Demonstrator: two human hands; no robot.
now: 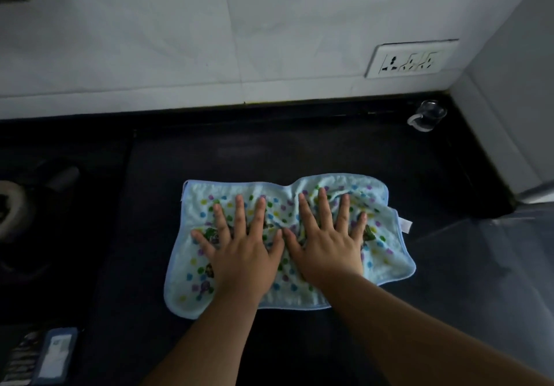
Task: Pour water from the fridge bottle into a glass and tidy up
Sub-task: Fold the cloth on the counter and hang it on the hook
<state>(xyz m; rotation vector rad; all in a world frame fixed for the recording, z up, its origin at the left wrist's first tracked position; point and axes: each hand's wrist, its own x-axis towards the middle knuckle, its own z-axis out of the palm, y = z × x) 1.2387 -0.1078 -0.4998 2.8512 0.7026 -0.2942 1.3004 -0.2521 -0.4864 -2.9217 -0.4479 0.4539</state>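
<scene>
Both hands lie flat on a pale blue dotted towel (299, 205) spread on the dark counter (299, 151), the left hand (242, 256) and right hand (326, 247) side by side with fingers spread and thumbs nearly touching. A clear glass mug (427, 115) stands in the far corner, below a white wall socket (410, 59).

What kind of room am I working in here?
Most likely a home kitchen: a dark stone countertop against a white tiled wall, a wall socket panel, and a glass mug in the corner.
</scene>
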